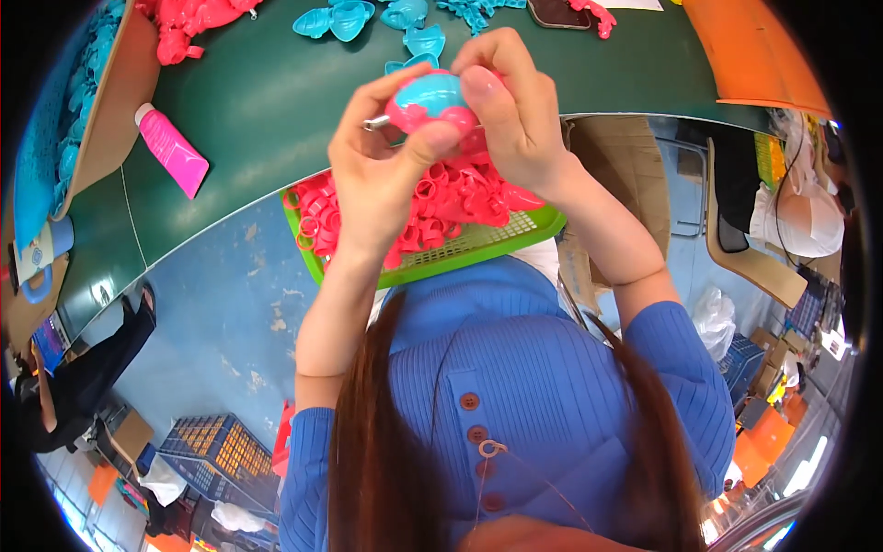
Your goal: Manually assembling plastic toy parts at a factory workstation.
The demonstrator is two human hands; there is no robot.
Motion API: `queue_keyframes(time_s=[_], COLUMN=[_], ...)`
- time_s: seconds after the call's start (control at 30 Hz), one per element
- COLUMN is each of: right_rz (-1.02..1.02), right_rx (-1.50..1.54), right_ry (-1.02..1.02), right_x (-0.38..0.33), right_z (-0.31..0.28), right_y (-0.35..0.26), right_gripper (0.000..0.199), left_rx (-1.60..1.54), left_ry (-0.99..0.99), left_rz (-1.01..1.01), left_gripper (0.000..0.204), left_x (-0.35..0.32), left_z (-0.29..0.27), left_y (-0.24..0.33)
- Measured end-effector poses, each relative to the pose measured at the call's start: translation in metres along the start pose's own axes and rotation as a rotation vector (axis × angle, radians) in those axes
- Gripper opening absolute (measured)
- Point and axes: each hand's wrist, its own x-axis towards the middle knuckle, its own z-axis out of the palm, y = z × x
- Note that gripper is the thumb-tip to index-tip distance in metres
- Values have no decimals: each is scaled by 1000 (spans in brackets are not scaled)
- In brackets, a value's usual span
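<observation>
Above the table's front edge, my left hand [375,161] grips a pink and turquoise plastic toy piece [430,95], its thumb pressed on the near side. My right hand [517,115] closes on the same piece from the right, thumb and fingers at its edge. A small shiny metal bit pokes out by my left fingers; its kind is unclear. Just below both hands sits a green basket [501,241] holding many pink plastic parts [441,198]. Turquoise shell-shaped parts [424,41] lie on the table just beyond the held piece.
On the green table [248,110] lie a pink tube [172,150], a pile of pink parts [189,23] and a dark phone [559,13]. A box of turquoise parts [87,87] stands at left, an orange bin [759,51] at right. Another person's dark-clothed leg [106,354] shows at left.
</observation>
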Motion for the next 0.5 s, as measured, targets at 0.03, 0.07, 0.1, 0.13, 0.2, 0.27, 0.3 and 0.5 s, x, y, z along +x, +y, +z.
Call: queue_keyframes(time_s=[0.03, 0.07, 0.1, 0.13, 0.2, 0.27, 0.3, 0.5], right_rz=[5, 41, 75, -54, -140, -222, -224, -73], right_rx=[6, 38, 70, -204, -318, -437, -528, -478], right_ry=[-6, -41, -73, -252, -435, -616, -676, -740], right_x=[-6, -13, -22, -30, -52, -63, -64, -66], right_z=[1, 1, 1, -1, 4, 9, 12, 18], right_y=[2, 6, 14, 26, 43, 49, 50, 56], right_gripper=[19, 21, 23, 16, 15, 15, 15, 14], left_rx=[3, -11, -24, -7, 8, 16, 18, -24], left_ry=[9, 85, 158, 209, 231, 234, 239, 251], left_rz=[-4, -6, -6, -4, 5, 7, 8, -31], left_gripper=[50, 50, 50, 51, 52, 54, 54, 53], left_x=[-3, -4, -5, -8, -12, -18, -20, -25], left_z=[-6, -11, -19, -29, -41, -49, -49, -49], left_y=[2, 5, 8, 8, 8, 7, 7, 7])
